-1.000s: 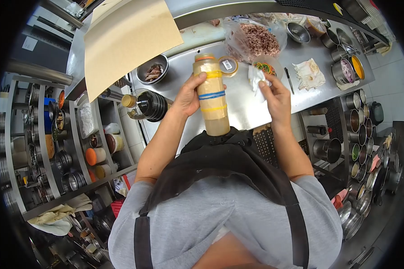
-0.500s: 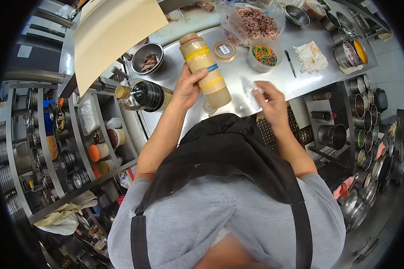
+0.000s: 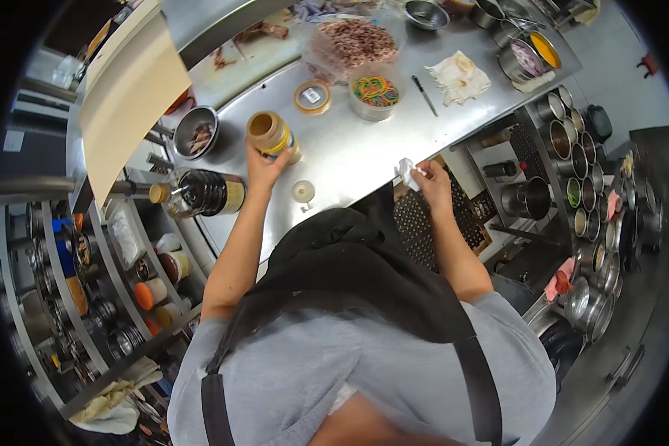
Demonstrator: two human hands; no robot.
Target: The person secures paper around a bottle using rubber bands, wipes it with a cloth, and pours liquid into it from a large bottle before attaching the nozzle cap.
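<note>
My left hand (image 3: 266, 169) is closed around an uncapped, cloudy plastic bottle (image 3: 279, 141) with yellow bands; its round mouth faces up toward me. A small pale cap (image 3: 302, 192) lies on the steel counter (image 3: 342, 160), near my left wrist. At the counter's front edge, my right hand (image 3: 435, 181) pinches a crumpled white tissue (image 3: 407, 175). To the left of my left forearm is a large bottle of dark liquid (image 3: 201, 192) with a yellow cap.
Behind stand a tub of coloured rubber bands (image 3: 375, 93), a tape roll (image 3: 312, 97) and a bag of chopped meat (image 3: 357, 41). A knife (image 3: 425, 97) lies beside a stained cloth (image 3: 457, 77). A metal bowl (image 3: 195, 132) holds meat pieces.
The bottle has moved left and turned upright, its mouth now toward me. My right hand has drawn down to the counter edge with the tissue. The camera view has shifted.
</note>
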